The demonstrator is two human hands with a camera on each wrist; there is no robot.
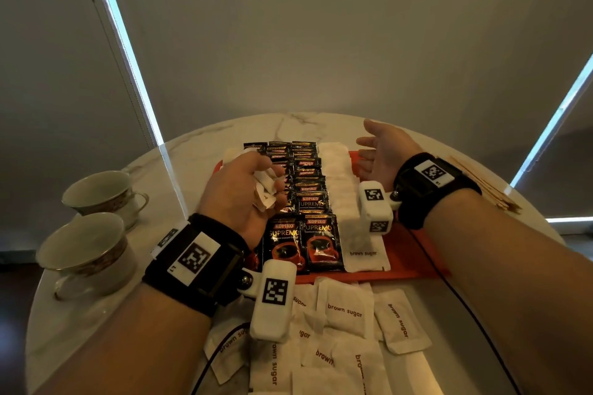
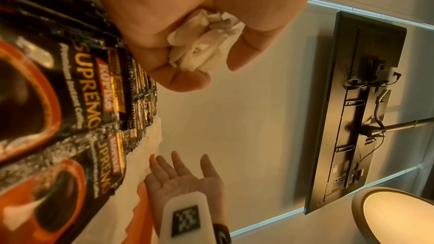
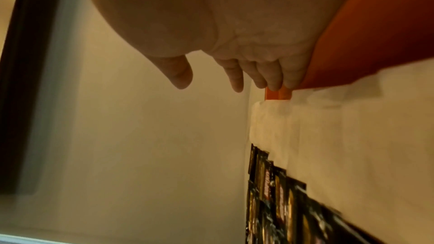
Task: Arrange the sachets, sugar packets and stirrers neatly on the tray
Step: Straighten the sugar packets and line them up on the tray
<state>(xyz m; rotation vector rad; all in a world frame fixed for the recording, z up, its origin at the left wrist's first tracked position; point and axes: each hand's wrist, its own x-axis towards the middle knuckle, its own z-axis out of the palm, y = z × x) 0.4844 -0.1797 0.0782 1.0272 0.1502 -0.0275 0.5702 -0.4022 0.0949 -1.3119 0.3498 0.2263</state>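
Observation:
An orange tray [image 1: 414, 253] holds rows of black coffee sachets [image 1: 321, 244] and, to their right, a line of white brown sugar packets [image 1: 340, 176]. My left hand [image 1: 244, 189] hovers over the left sachet rows and grips a crumpled bunch of white sugar packets [image 1: 264, 184], also seen bunched between thumb and fingers [image 2: 204, 44]. My right hand [image 1: 382, 151] is open, palm turned left, above the bare right part of the tray [image 3: 375, 44], holding nothing. Several loose brown sugar packets [image 1: 345, 311] lie on the table in front of the tray. Wooden stirrers [image 1: 484, 186] lie right of the tray.
Two teacups [image 1: 102, 192] [image 1: 86, 253] stand at the left of the round marble table [image 1: 199, 144]. A black cable [image 1: 465, 305] runs from my right wrist across the tray's near right corner. Window blinds hang behind the table.

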